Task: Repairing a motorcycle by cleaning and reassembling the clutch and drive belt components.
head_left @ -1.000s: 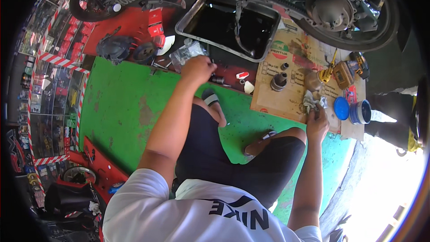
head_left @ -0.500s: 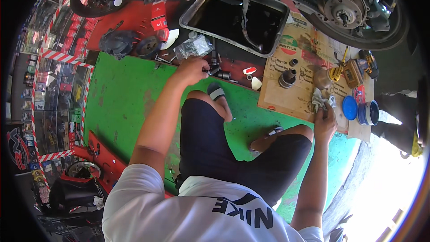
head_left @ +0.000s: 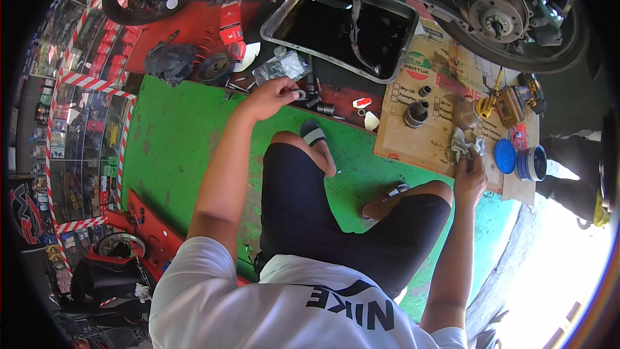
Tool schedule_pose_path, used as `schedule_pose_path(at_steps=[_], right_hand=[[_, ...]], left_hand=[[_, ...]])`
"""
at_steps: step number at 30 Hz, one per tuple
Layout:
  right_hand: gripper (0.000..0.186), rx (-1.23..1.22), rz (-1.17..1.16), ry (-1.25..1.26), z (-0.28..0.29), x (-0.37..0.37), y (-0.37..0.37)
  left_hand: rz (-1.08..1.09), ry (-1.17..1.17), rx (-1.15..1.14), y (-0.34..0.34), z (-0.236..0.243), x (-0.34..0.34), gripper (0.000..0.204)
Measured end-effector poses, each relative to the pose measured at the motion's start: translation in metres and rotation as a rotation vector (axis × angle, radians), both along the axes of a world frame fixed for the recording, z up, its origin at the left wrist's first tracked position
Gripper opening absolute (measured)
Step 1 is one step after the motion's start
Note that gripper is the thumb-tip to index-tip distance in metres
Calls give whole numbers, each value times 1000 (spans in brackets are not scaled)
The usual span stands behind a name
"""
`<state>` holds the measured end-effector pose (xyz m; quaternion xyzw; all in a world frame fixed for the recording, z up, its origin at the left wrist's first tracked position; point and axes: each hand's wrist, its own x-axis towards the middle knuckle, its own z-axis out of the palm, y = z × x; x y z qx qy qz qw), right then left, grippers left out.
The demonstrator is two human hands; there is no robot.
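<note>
My left hand (head_left: 270, 99) pinches a small grey metal ring (head_left: 299, 94) between thumb and fingertips. It is just above the near edge of the red bench, beside a clear plastic bag of small parts (head_left: 281, 67) and a few dark metal cylindrical parts (head_left: 325, 108). On the right, my right hand (head_left: 470, 179) grips a crumpled, stained whitish rag (head_left: 462, 145) at the near edge of a flattened cardboard sheet (head_left: 394, 132). Close to that hand are an open blue tub (head_left: 531, 163) and its blue lid (head_left: 504, 156).
A metal tray of dark oil (head_left: 268, 29) lies beneath the motorcycle (head_left: 494, 13). On the cardboard are sockets (head_left: 416, 114), a bottle with a yellow top (head_left: 466, 115) and a cordless power tool (head_left: 510, 106). A black cover (head_left: 169, 63) and red boxes (head_left: 230, 22) stand left. A glass display cabinet (head_left: 71, 155) borders the left side.
My left hand has drawn back slightly from the metal parts and turned, so the ring in its fingertips shows more plainly. My right hand with the rag has barely moved.
</note>
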<state>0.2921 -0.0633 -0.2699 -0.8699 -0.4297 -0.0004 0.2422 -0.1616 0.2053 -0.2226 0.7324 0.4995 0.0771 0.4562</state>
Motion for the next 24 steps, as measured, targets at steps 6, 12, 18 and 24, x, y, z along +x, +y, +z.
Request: schedule_pose_path(at_steps=[6,12,18,24], right_hand=[[32,30,14,-8,-4,2,-1],[31,56,-10,85,11,-5,-4],[25,364,128,256,80,-94,12],[30,217,281,1559,107,-171,36]], left_hand=[[125,-562,-258,-13,6,5,18],[96,-905,-443,-40,6,29,19],[66,-1013,-398,-85,24,72,20],[102,-856,-500,-126,43,98,20]])
